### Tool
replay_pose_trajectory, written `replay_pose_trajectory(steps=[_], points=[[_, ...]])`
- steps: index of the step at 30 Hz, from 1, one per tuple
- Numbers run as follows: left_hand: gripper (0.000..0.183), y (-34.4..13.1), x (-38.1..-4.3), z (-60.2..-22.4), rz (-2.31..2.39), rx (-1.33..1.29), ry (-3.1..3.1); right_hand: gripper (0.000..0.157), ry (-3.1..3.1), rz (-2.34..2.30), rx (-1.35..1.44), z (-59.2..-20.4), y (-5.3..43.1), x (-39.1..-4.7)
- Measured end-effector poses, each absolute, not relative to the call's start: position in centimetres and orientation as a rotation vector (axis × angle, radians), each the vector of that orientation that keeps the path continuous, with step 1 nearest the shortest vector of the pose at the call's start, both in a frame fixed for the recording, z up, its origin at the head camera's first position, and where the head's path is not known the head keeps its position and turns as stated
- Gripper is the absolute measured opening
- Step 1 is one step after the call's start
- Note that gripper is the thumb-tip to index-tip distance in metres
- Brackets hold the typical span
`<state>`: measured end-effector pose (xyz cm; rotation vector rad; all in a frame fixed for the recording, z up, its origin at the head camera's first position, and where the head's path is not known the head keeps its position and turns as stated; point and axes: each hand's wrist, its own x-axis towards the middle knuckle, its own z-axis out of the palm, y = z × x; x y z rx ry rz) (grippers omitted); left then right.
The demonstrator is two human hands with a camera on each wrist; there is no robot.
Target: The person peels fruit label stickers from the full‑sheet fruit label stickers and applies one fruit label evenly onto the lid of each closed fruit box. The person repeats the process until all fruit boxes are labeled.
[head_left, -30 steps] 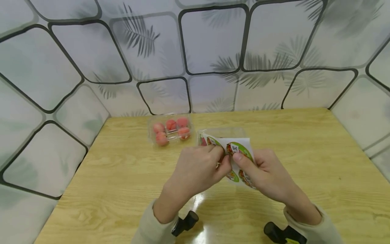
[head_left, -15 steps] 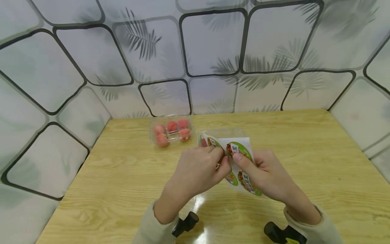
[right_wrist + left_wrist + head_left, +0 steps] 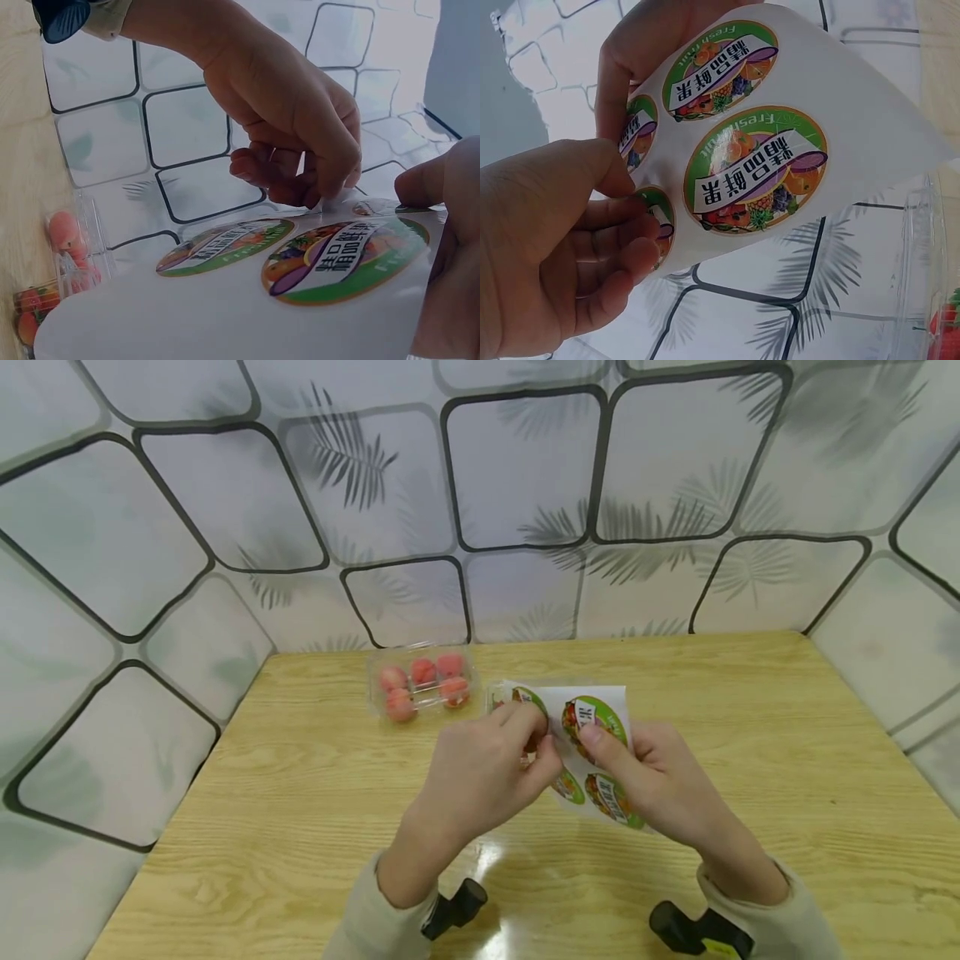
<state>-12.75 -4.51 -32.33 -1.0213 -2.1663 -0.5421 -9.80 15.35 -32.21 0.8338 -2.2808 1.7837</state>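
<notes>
A white sheet of oval fruit stickers is held up in front of me, its green-edged labels also large in the left wrist view. My right hand grips the sheet's right side, thumb on the printed face. At the left edge, my left hand has its fingers curled, and thumb and forefinger pinch the sheet beside a sticker. In the right wrist view the left hand has its fingertips at the sheet's edge. Whether a sticker's edge is lifted there cannot be made out.
A clear plastic box of several pinkish-red round fruits stands at the table's back left. Behind the sheet is another clear box with red fruit, mostly hidden in the head view. The wooden table meets a patterned wall covering.
The sheet has risen slightly and lies flatter to view, showing more of its stickers. My left hand has shifted a little left and its fingers have changed position; the right keeps its grip.
</notes>
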Motion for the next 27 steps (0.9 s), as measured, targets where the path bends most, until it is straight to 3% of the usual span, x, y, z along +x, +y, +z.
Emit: replay_pose_trajectory(steps=[27], points=[[0.006,-6.5,-13.6,-31.4,-0.865,-0.779,-1.982,0.027,-2.118,1.85,0.49,-31.0,19.3,-10.5]])
